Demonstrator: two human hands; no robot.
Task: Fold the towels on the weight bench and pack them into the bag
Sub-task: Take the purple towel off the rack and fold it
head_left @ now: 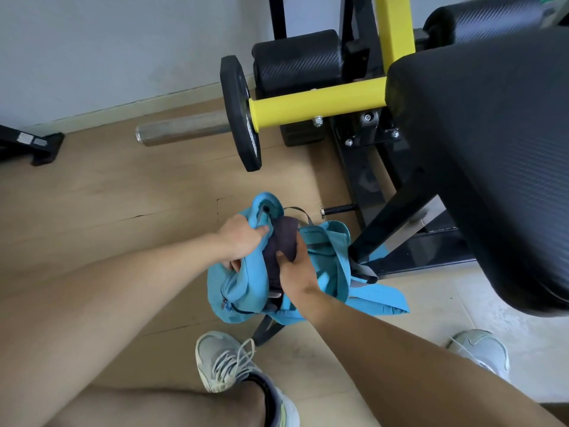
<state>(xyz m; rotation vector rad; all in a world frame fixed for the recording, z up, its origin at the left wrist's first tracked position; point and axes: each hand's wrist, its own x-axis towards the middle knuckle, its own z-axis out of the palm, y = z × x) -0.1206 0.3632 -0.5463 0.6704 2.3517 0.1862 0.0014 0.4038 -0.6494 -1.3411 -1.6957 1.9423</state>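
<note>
A light blue bag [331, 263] sits on the floor beside the foot of the black weight bench [480, 155]. My left hand [243, 240] grips the bag's left rim and holds the mouth apart. A dark grey folded towel [281, 241] stands in the opening, partly inside the bag. My right hand [297, 268] holds the towel from the near side, fingers curled round its lower part. The bench pad at the right shows no towel on the part in view.
A black weight plate [240, 112] on a yellow bar [317, 107] and a steel sleeve [181, 132] stick out to the left behind the bag. Black bench legs [397, 223] stand right of the bag. My two shoes [224, 362] are on the wood floor below.
</note>
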